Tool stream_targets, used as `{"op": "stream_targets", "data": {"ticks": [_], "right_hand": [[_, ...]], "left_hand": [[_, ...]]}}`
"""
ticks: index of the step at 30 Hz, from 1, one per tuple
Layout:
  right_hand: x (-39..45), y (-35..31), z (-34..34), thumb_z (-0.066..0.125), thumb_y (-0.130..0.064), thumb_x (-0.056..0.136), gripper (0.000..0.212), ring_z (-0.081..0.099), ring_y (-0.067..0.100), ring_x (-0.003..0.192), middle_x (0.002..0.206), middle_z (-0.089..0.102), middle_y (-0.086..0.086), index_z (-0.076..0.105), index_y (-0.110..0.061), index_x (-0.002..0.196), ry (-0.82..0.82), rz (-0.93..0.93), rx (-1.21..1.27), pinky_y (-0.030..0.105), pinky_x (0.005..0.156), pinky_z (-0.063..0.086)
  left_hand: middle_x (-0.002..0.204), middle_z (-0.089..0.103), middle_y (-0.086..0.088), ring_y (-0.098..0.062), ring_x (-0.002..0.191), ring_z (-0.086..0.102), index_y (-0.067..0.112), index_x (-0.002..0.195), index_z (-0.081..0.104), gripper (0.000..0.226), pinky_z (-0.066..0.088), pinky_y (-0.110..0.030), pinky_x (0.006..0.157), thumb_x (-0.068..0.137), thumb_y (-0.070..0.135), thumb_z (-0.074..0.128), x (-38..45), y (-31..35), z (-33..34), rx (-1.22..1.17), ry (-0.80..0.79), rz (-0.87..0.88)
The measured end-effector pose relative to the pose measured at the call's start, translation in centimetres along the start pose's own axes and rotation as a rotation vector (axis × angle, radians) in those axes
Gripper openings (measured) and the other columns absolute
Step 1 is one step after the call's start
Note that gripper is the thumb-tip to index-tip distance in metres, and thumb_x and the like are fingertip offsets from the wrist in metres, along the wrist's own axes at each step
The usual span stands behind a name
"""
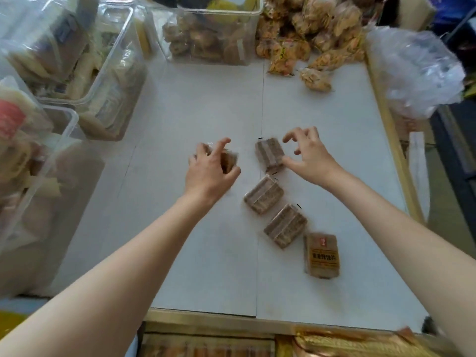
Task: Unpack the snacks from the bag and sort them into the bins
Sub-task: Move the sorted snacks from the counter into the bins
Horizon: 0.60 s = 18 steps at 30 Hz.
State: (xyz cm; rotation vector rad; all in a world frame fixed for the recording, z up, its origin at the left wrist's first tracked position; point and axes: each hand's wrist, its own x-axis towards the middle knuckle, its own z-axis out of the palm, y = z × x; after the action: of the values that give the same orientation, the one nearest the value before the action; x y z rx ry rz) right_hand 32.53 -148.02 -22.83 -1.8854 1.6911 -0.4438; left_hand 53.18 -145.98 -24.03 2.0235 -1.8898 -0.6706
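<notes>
White table [206, 253] edged in pale wood, seamed down the middle. Along the left, clear bins [77, 117] packed with wrapped snacks; at the far edge another clear bin [213, 34] of brown pieces, beside a heap of orange snack bags [309, 34]. Crumpled clear plastic bag [417, 70] at right. Left hand [211, 168] curled around a brown snack pack [228, 161]. Right hand [309, 153] spread, fingers apart, thumb touching the farthest of four brown packs [269, 154] in a diagonal row.

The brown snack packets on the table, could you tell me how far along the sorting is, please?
Done: the clear bins already hold snacks. In hand: the left hand grips one brown packet; the right hand reaches another. Left: three packets and the orange snack pile.
</notes>
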Motion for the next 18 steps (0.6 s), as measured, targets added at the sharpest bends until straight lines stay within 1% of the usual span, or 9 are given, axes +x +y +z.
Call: {"op": "stream_targets", "data": {"ticks": [2, 4, 6, 7, 8, 10, 14, 16, 18], "right_hand": [[-2.1, 0.8, -1.1, 0.062, -0.032, 0.089, 0.043, 0.050, 0.024, 0.109, 0.131, 0.043, 0.013, 0.050, -0.013, 0.126, -0.214, 0.169, -0.078, 0.029, 0.096, 0.036], [-5.1, 1.3, -2.2, 0.065, -0.049, 0.081, 0.063, 0.046, 0.025, 0.122, 0.135, 0.043, 0.011, 0.047, -0.013, 0.130, -0.441, 0.291, -0.242, 0.031, 0.097, 0.036], [-8.5, 1.5, -2.3, 0.066, -0.061, 0.073, 0.082, 0.044, 0.028, 0.124, 0.137, 0.036, 0.011, 0.039, -0.015, 0.135, -0.627, 0.368, -0.408, 0.034, 0.098, 0.038], [-10.0, 1.5, -1.8, 0.067, -0.062, 0.071, 0.086, 0.045, 0.029, 0.122, 0.136, 0.032, 0.011, 0.037, -0.014, 0.136, -0.674, 0.398, -0.428, 0.035, 0.098, 0.039], [-11.1, 1.3, -0.9, 0.070, -0.060, 0.070, 0.086, 0.048, 0.031, 0.119, 0.134, 0.030, 0.011, 0.036, -0.013, 0.133, -0.673, 0.420, -0.401, 0.036, 0.097, 0.041], [-12.4, 1.2, 1.2, 0.075, -0.050, 0.071, 0.079, 0.050, 0.036, 0.113, 0.129, 0.027, 0.013, 0.036, -0.009, 0.126, -0.566, 0.431, -0.320, 0.038, 0.092, 0.044], [-12.6, 1.2, 1.8, 0.071, -0.023, 0.075, 0.060, 0.042, 0.040, 0.112, 0.131, 0.023, 0.016, 0.036, -0.009, 0.121, -0.341, 0.424, -0.302, 0.039, 0.088, 0.043], [-11.8, 0.9, -0.1, 0.070, -0.018, 0.074, 0.062, 0.039, 0.038, 0.113, 0.130, 0.023, 0.015, 0.036, -0.010, 0.125, -0.192, 0.397, -0.254, 0.039, 0.090, 0.042], [-11.1, -0.2, -1.5, 0.072, -0.020, 0.072, 0.070, 0.040, 0.034, 0.116, 0.130, 0.023, 0.012, 0.035, -0.014, 0.132, -0.091, 0.350, -0.073, 0.036, 0.095, 0.041]], "left_hand": [[0.132, 0.033, -0.010, -0.034, 0.115, 0.036, 0.038, 0.140, 0.033, 0.053, 0.035, -0.041, 0.096, 0.090, 0.038, 0.050, -0.6, 2.4, 1.3, 0.155, -0.119, 0.061], [0.136, 0.029, -0.010, -0.036, 0.117, 0.035, 0.038, 0.139, 0.032, 0.050, 0.032, -0.043, 0.096, 0.091, 0.043, 0.045, -1.6, 4.2, 2.8, 0.249, -0.204, 0.075], [0.141, 0.025, -0.011, -0.038, 0.122, 0.033, 0.037, 0.140, 0.027, 0.058, 0.030, -0.047, 0.097, 0.088, 0.053, 0.046, -2.4, 5.1, 4.4, 0.294, -0.276, 0.032], [0.142, 0.024, -0.011, -0.040, 0.123, 0.032, 0.036, 0.141, 0.024, 0.066, 0.030, -0.050, 0.098, 0.084, 0.060, 0.050, -2.6, 5.4, 4.9, 0.310, -0.304, -0.002], [0.140, 0.025, -0.012, -0.040, 0.124, 0.033, 0.036, 0.141, 0.022, 0.073, 0.031, -0.052, 0.097, 0.081, 0.064, 0.053, -2.6, 5.6, 5.2, 0.325, -0.319, -0.033], [0.135, 0.031, -0.012, -0.040, 0.122, 0.036, 0.034, 0.139, 0.024, 0.078, 0.034, -0.052, 0.095, 0.077, 0.066, 0.058, -2.5, 5.8, 5.3, 0.333, -0.318, -0.071], [0.124, 0.040, -0.012, -0.039, 0.114, 0.046, 0.024, 0.128, 0.032, 0.070, 0.037, -0.046, 0.088, 0.076, 0.057, 0.065, -2.9, 4.8, 4.4, 0.335, -0.345, -0.115], [0.121, 0.041, -0.012, -0.038, 0.111, 0.048, 0.021, 0.124, 0.033, 0.067, 0.039, -0.044, 0.086, 0.075, 0.053, 0.066, -3.3, 3.4, 3.5, 0.321, -0.340, -0.154], [0.121, 0.042, -0.013, -0.037, 0.111, 0.047, 0.021, 0.125, 0.033, 0.068, 0.041, -0.045, 0.087, 0.075, 0.052, 0.066, -3.8, 2.2, 2.9, 0.315, -0.328, -0.162]]}}
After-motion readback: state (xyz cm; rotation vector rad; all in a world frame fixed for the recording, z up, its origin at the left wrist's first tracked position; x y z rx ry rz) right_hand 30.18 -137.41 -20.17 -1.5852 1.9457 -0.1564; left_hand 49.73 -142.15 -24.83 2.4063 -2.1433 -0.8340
